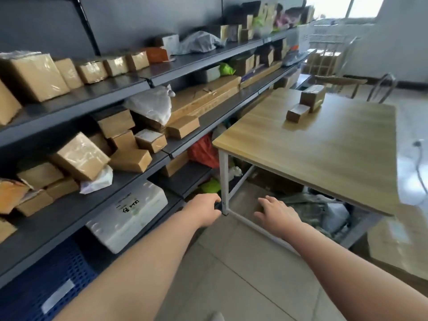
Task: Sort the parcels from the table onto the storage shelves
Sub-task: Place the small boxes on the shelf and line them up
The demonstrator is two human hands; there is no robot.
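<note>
Two brown cardboard parcels remain on the wooden table (312, 154): a small one (297, 113) and a larger taped one (312, 98) just behind it, touching. Dark metal storage shelves (129, 84) run along the left, packed with several cardboard boxes and plastic mailer bags. My left hand (207, 208) hangs low beside the table's white front leg, fingers loosely curled, holding nothing. My right hand (276, 213) is stretched out low in front of the table frame, fingers relaxed and empty. Both hands are well short of the parcels.
A white padded package (129, 214) lies on the lowest shelf, a blue crate (46, 281) beneath it. Red (202, 151) and green bags sit under the shelves beside the table. Bags lie under the table. A chair (382, 86) and wire cart (328, 56) stand beyond.
</note>
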